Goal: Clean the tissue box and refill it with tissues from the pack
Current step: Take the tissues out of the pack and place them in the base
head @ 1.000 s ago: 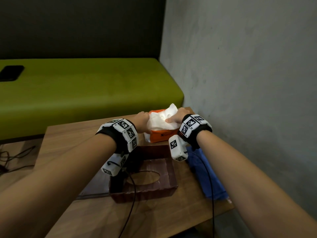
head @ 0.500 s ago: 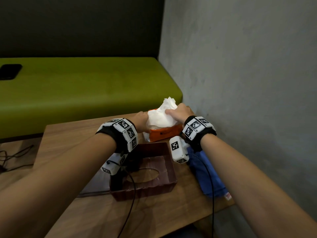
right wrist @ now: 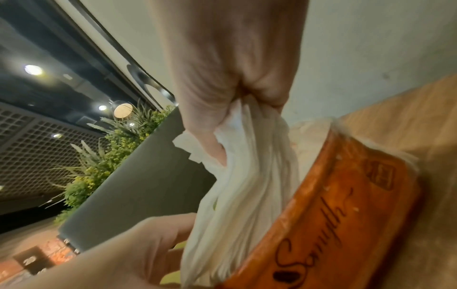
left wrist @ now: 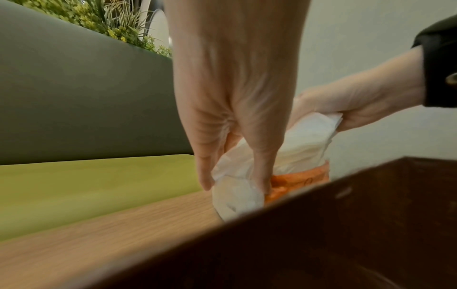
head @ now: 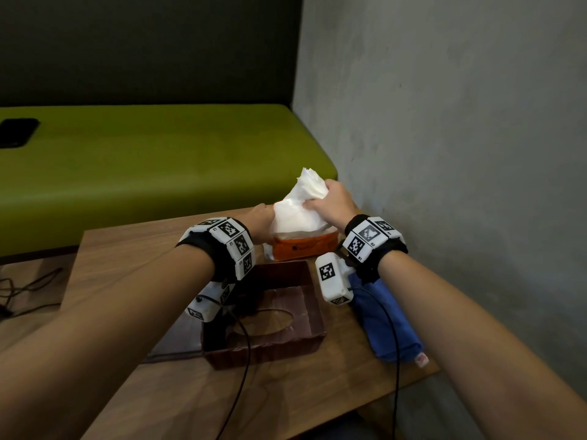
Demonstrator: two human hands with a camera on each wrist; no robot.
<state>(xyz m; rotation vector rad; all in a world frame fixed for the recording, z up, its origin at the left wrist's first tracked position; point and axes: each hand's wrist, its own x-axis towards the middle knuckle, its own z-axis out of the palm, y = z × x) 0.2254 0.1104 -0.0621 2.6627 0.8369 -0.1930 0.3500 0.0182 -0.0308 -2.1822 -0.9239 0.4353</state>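
An orange tissue pack (head: 305, 249) (right wrist: 346, 207) lies at the far end of the wooden table (head: 133, 255), near the wall. A thick white wad of tissues (head: 298, 208) (left wrist: 291, 144) (right wrist: 247, 185) rises out of it. My right hand (head: 330, 201) (right wrist: 222, 121) grips the top of the wad, raised above the pack. My left hand (head: 263, 217) (left wrist: 235, 176) pinches the pack's white left end and holds it down. The dark brown tissue box (head: 273, 315) (left wrist: 346, 224) sits nearer me, its oval slot facing up.
A blue cloth (head: 384, 319) lies on the table right of the box, by the grey wall (head: 444, 154). A green bench (head: 143, 166) runs behind the table, with a black phone (head: 17, 131) on its left. Cables hang from both wrists.
My right hand has risen from the pack's top, drawing the wad of tissues up and out. The left hand has stayed at the pack's left end.
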